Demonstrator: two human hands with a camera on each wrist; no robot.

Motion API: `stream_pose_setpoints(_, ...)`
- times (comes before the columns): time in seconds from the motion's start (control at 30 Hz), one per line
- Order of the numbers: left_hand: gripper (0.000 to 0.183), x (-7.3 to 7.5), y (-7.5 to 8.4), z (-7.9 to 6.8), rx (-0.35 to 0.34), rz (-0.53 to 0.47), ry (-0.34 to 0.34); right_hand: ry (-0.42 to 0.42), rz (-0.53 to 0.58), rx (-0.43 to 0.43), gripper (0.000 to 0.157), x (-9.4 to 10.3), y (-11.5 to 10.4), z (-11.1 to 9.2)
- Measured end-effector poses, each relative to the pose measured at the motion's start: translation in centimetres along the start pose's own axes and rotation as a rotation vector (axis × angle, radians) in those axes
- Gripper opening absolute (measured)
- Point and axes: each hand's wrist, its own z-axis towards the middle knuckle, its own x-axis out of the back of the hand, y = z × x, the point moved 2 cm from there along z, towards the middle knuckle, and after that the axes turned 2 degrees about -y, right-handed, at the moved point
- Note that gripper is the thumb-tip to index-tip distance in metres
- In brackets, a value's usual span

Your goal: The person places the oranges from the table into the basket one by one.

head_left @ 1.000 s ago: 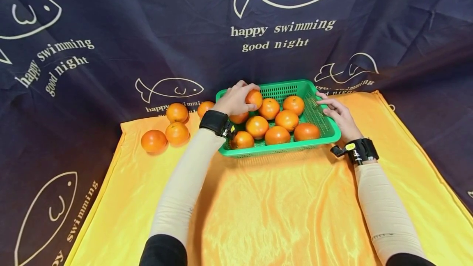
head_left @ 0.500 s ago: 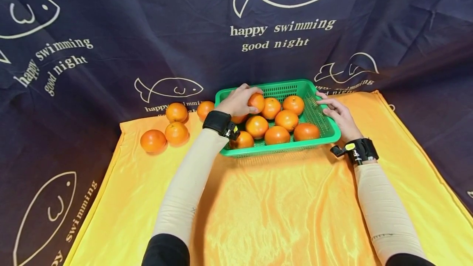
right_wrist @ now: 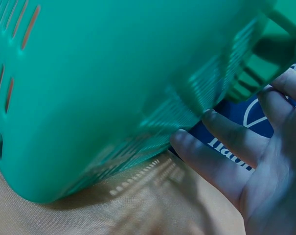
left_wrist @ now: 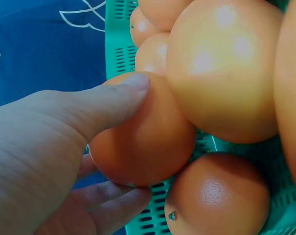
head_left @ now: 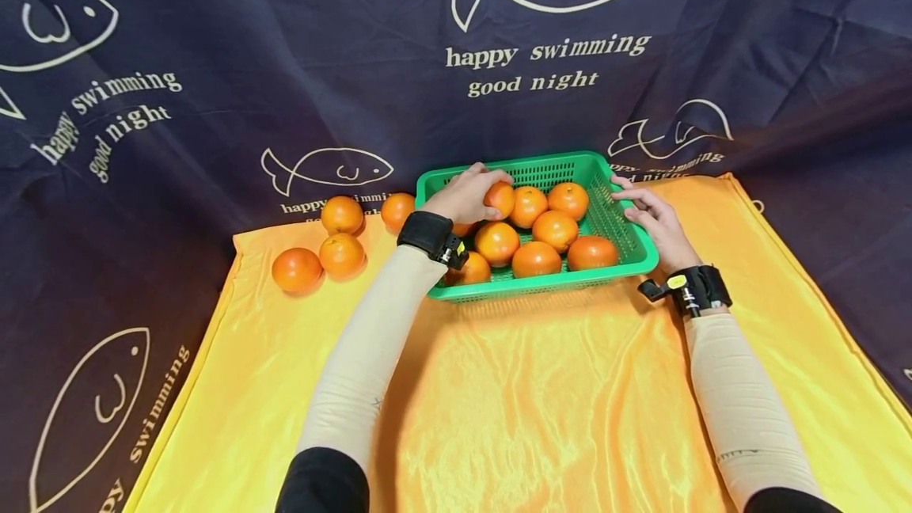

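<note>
In the head view a green plastic basket [head_left: 523, 289] with slotted walls holds several oranges [head_left: 537, 260]. My left hand [head_left: 463, 196] reaches in over its left side and grips one orange [head_left: 502, 200] near the back wall. Close up in the left wrist view, the thumb lies over the top of that gripped orange [left_wrist: 148, 142], with fingers beneath; other oranges [left_wrist: 226, 68] stand beside it. My right hand [head_left: 659, 232] rests against the basket's right end. In the right wrist view its extended fingers [right_wrist: 231, 137] touch the outer wall; its thumb is not clearly seen there.
Several loose oranges [head_left: 342, 256] lie on the yellow cloth [head_left: 499, 402] left of the basket, one of them close to its left wall. A dark blue curtain [head_left: 356, 46] printed with fish hangs right behind the basket.
My left hand has moved slightly to the right and lower, with the gripped orange in it. The neighbouring orange has shifted a little right. My right hand has stayed in place.
</note>
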Motion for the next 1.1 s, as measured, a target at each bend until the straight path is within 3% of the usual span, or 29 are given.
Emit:
stream_pose_setpoints(0.33,0.065,0.6,0.2,-0.3,0.009,-0.053,-0.004,0.006,0.012,0.0,0.035,0.0,-0.3,0.0)
stream_pose_setpoints(0.57,0.05,2.5,0.2,-1.0,0.003,-0.03,0.054,0.01,0.013,-0.005,0.035,0.0,-0.2,0.0)
stream_pose_setpoints(1.1,0.044,4.0,-2.4,-2.6,0.055,0.027,0.137,0.008,-0.01,0.005,0.036,0.0,0.2,0.0)
